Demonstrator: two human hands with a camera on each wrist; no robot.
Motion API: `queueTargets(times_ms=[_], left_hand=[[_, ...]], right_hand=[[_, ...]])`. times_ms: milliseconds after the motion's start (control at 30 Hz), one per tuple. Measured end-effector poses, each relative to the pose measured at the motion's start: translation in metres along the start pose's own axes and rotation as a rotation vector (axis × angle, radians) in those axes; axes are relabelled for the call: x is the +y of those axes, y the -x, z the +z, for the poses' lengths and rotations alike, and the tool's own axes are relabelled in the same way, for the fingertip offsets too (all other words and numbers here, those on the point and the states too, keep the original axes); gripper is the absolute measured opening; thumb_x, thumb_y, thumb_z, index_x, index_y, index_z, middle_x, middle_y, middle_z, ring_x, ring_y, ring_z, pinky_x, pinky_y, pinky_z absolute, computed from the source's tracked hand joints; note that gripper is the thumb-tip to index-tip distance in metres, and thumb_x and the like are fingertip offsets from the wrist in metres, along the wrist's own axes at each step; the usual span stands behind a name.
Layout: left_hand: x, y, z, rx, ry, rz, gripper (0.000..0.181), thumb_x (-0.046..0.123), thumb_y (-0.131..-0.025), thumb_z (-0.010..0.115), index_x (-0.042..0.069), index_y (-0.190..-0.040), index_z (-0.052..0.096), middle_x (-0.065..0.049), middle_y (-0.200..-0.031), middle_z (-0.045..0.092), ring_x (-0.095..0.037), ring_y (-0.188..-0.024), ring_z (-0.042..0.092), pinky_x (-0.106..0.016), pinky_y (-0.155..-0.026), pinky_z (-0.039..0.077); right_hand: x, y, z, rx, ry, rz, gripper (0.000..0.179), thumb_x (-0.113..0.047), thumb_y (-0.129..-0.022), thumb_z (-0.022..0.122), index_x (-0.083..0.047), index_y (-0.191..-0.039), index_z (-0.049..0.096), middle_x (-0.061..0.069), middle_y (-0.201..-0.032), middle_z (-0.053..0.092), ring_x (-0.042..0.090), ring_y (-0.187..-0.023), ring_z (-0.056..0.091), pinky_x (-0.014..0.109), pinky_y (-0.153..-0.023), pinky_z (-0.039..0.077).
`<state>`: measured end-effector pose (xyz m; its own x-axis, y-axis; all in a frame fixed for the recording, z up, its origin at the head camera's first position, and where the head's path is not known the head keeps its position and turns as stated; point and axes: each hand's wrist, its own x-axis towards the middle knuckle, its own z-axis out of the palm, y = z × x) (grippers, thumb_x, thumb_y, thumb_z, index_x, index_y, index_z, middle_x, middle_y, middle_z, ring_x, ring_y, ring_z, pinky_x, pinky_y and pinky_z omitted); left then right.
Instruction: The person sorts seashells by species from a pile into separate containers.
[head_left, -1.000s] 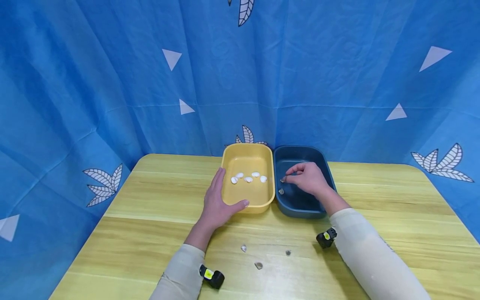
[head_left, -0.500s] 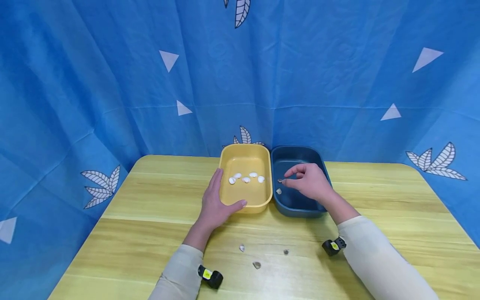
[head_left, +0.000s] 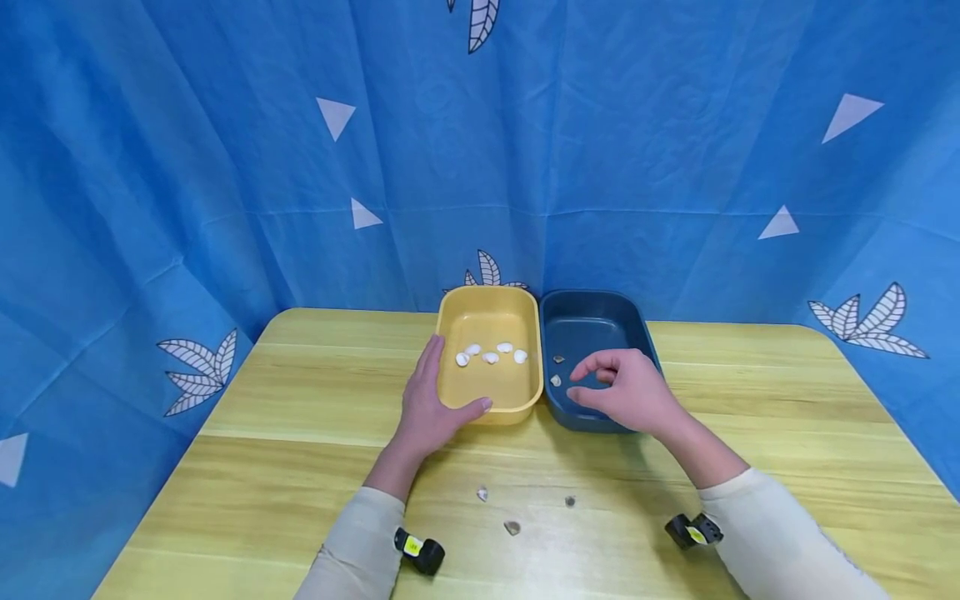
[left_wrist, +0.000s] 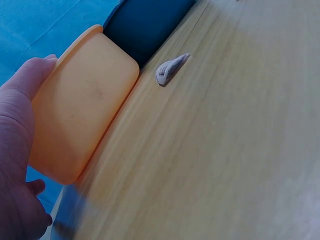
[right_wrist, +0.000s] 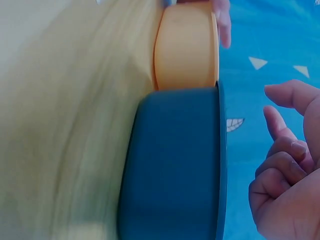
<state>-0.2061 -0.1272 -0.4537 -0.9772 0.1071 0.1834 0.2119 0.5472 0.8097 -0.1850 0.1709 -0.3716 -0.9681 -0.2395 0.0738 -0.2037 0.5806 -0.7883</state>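
Note:
My left hand (head_left: pixel 432 414) rests at the near left corner of a yellow plastic bin (head_left: pixel 491 393), thumb over the near rim and straight fingers along the left side. Several white seashells (head_left: pixel 491 357) lie inside that bin. My right hand (head_left: pixel 633 392) hovers over a dark blue bin (head_left: pixel 588 333), thumb and index finger apart with nothing between them, the other fingers curled in. To its left in the blue bin lie a small brown seashell (head_left: pixel 558 360) and a paler seashell (head_left: pixel 556 380).
On the wooden table (head_left: pixel 300 500), in front of the bins, lie a whitish pointed shell (head_left: pixel 482 494), a brownish shell (head_left: pixel 512 527) and a small dark shell (head_left: pixel 570 502). The two bins stand side by side against a blue patterned curtain (head_left: pixel 637 150).
My right hand has let go of the small brown seashell in the blue bin. It has drawn back toward the near right, its thumb and index finger spreading. My left hand stays put.

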Motion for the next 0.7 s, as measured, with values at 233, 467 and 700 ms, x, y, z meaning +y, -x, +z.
queueTargets(times_ms=[233, 467, 700], left_hand=[[0.000, 0.000, 0.000, 0.003, 0.000, 0.002, 0.118, 0.056, -0.072, 0.082, 0.018, -0.162, 0.015, 0.006, -0.165, 0.011, -0.032, -0.147, 0.017, -0.061, -0.114, 0.015], [0.000, 0.000, 0.000, 0.006, 0.001, 0.004, 0.117, 0.054, -0.073, 0.083, 0.018, -0.161, 0.016, 0.007, -0.165, 0.012, -0.031, -0.147, 0.017, -0.060, -0.114, 0.015], [0.000, 0.000, 0.001, 0.007, 0.000, 0.009, 0.117, 0.054, -0.073, 0.083, 0.018, -0.161, 0.016, 0.006, -0.165, 0.012, -0.031, -0.147, 0.017, -0.060, -0.114, 0.015]], right_hand=[[-0.008, 0.018, 0.009, -0.027, 0.001, -0.045, 0.013, -0.015, -0.080, 0.084, -0.013, -0.088, 0.075, -0.007, -0.057, 0.024, 0.012, -0.051, 0.027, 0.028, -0.054, 0.032], [-0.001, 0.032, 0.018, -0.094, 0.012, -0.081, 0.012, -0.009, -0.079, 0.084, -0.015, -0.085, 0.075, -0.009, -0.058, 0.023, 0.009, -0.055, 0.026, 0.028, -0.064, 0.036], [0.013, 0.044, 0.026, -0.171, -0.019, -0.093, 0.013, -0.003, -0.078, 0.081, -0.011, -0.087, 0.075, -0.008, -0.058, 0.026, 0.008, -0.055, 0.028, 0.028, -0.070, 0.039]])
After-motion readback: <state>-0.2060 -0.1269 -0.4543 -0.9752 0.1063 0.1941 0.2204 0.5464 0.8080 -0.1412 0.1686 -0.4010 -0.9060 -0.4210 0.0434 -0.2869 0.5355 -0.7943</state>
